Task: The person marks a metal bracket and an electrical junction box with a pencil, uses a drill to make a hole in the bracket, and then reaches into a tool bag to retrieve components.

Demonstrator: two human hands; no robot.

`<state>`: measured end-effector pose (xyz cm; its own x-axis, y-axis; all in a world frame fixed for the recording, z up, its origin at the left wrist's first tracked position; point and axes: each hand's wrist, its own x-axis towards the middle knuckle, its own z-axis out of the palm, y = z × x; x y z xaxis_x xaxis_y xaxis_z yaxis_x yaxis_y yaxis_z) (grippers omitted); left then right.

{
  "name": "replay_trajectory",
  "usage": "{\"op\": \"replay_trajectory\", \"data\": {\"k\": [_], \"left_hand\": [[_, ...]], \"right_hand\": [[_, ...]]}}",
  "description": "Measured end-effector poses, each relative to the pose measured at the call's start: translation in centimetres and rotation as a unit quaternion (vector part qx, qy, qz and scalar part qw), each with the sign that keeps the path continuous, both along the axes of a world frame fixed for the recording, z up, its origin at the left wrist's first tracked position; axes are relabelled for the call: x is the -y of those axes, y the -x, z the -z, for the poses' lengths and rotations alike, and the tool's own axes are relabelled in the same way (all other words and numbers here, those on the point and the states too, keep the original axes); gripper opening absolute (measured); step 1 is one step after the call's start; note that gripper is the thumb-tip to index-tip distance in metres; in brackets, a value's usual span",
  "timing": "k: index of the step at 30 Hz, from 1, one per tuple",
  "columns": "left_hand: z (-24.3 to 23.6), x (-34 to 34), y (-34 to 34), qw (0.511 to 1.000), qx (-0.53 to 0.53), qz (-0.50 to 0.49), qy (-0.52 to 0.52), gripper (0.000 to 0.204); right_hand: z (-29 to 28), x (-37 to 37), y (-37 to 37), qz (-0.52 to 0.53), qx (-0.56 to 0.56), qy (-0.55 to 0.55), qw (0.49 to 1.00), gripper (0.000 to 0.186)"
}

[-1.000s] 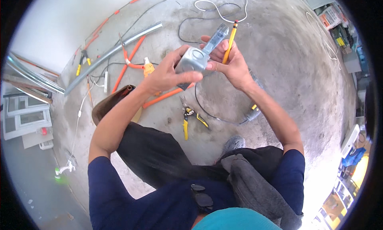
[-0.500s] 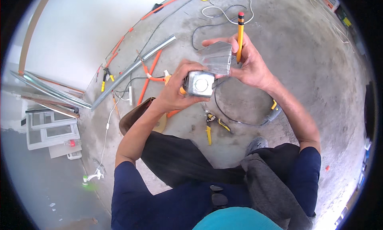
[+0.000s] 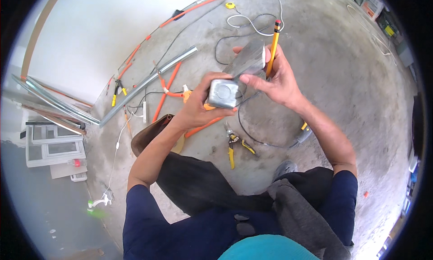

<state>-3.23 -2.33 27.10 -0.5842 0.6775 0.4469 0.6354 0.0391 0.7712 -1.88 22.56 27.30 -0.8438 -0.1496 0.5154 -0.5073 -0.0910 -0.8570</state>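
My left hand [image 3: 203, 102] is closed around a square galvanised metal box [image 3: 223, 93] with a round mark on its face. My right hand [image 3: 279, 84] grips a bent piece of sheet metal [image 3: 248, 59] behind and above the box, along with an upright yellow pencil [image 3: 273, 50] with a red eraser on top. My right thumb is at the box's upper right edge. Below the hands lie yellow-handled snips [image 3: 233, 145] on the floor, partly open, with an orange power tool [image 3: 187, 92] behind my left hand.
Orange conduit [image 3: 160, 104], a long metal channel [image 3: 149, 82], cables and a yellow tape measure [image 3: 230, 5] lie on the concrete floor [image 3: 324, 70]. White frames [image 3: 52, 147] lean at the left wall. A brown bag [image 3: 145, 138] sits by my leg; a grey-cased tool [image 3: 303, 136] lies beside my right forearm.
The box has turned from tilted to facing me. The sheet piece has swung with it, and my right thumb has moved leftward onto the box. The pencil has shifted slightly in my right hand.
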Motion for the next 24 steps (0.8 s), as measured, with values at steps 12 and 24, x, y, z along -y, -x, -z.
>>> {"op": "replay_trajectory", "data": {"k": [12, 24], "left_hand": [[-1.6, 3.1, 2.3, 0.798, 0.508, 0.144, -0.291, 0.091], [0.1, 2.8, 2.2, 0.750, 0.589, 0.107, -0.281, 0.090]], "right_hand": [[0.3, -0.5, 1.1, -0.059, 0.253, 0.190, 0.947, 0.043], [1.3, 2.6, -0.2, -0.110, 0.355, 0.161, 0.914, 0.040]]}}
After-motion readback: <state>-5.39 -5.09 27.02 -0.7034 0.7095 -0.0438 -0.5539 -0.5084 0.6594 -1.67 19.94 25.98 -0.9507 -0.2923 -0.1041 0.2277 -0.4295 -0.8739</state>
